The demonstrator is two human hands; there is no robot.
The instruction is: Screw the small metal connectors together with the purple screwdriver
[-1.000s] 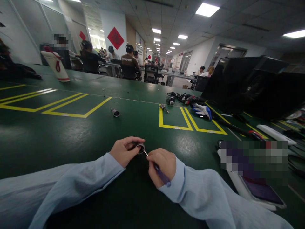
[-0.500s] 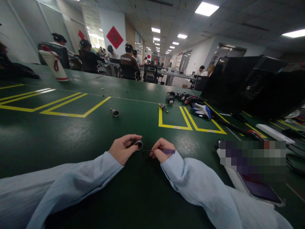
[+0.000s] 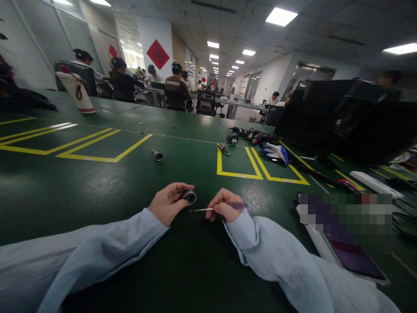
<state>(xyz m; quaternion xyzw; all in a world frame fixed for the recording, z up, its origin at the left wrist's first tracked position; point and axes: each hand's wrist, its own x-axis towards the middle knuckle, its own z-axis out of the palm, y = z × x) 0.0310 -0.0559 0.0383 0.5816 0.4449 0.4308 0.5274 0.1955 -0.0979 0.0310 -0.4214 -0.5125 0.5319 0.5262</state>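
Metal cup [image 3: 190, 198] sits in our left hand [image 3: 169, 202], thumb and fingers curled about its side, its round mouth turned toward our right; our right hand [image 3: 225, 206], its fingers bunched in a pinch, grips a purple-handled screwdriver [image 3: 239, 205] whose shaft runs leftward, nearly level; the tip stands just beside the mouth, on our side of it, apparently apart; we cannot tell what the small dark bit [image 3: 190, 212] there is; our wrists angle inward over the green tabletop [image 3: 124, 182].

Dim overall; lit by ceiling panels [image 3: 282, 16]. Glare patches left and right on green tabletop [image 3: 130, 187], near part dark. Edges stretched.
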